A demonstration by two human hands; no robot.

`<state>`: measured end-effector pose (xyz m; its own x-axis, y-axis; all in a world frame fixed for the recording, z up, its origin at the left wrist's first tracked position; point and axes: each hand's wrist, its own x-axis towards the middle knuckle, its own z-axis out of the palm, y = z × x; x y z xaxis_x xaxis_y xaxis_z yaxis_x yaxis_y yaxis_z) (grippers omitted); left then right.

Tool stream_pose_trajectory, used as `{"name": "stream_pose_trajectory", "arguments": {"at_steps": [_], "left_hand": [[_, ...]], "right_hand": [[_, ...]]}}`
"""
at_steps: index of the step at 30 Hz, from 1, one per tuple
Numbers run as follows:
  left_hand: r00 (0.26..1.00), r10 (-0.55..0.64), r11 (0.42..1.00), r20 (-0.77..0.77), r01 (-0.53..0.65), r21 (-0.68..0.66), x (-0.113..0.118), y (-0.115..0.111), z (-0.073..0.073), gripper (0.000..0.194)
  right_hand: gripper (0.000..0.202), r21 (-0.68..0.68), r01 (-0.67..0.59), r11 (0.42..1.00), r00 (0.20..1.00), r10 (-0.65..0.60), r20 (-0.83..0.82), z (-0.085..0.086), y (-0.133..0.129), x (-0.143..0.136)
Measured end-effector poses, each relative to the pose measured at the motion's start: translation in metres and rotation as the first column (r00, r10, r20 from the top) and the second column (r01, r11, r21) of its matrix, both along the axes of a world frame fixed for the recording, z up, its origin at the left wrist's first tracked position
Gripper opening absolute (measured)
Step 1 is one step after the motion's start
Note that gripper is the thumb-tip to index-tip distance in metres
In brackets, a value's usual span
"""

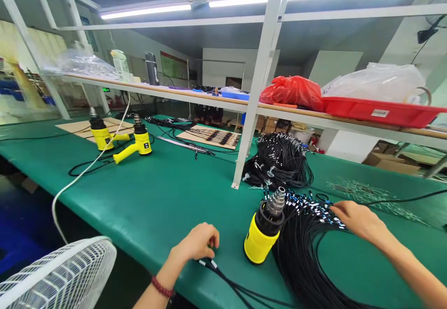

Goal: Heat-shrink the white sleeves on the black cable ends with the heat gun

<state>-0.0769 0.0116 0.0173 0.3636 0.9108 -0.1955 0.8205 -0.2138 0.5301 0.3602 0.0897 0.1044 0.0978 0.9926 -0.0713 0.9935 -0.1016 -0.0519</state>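
My left hand (199, 242) is curled low over the green table, its fingers closed at the ends of a few black cables (237, 286) with white sleeves. Its fingertips are partly hidden. On the right, my right hand (359, 219) has thumb and fingers pinched at the tip end of a large bundle of black cables (296, 253), whose ends carry white and blue sleeves. Between the hands a yellow heat gun (261, 236) stands nozzle up, close against the bundle.
Two more yellow heat guns (142, 142) stand at the left, near a white cord (115, 134). A white shelf post (256, 85) rises from the table. Behind it lies a heap of coiled cables (281, 160). A white fan (66, 271) is at lower left. Thin clear strands (377, 197) lie at right.
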Motion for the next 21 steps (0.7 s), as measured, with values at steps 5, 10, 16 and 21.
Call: {"name": "stream_pose_trajectory", "arguments": {"at_steps": [5,10,16,21], "left_hand": [[0.995,-0.040,0.996,-0.095,0.032,-0.084,0.012,-0.014,-0.022,0.027],[0.985,-0.090,0.992,-0.148,0.075,-0.104,0.008,-0.013,-0.008,0.013],[0.980,-0.136,0.990,-0.142,0.138,0.000,-0.016,-0.014,0.047,0.006],[0.968,-0.244,0.953,-0.066,0.252,0.171,-0.005,-0.028,0.130,0.017]], "right_hand": [[0.046,-0.034,0.021,0.999,1.000,-0.021,-0.004,0.006,-0.004,-0.004],[0.041,0.040,-0.068,0.997,0.992,0.072,-0.107,0.026,-0.016,-0.021],[0.040,0.262,-0.132,0.956,0.928,0.212,-0.305,0.056,-0.041,-0.038],[0.039,0.410,-0.257,0.875,0.813,0.425,-0.399,0.086,-0.085,-0.085]]}}
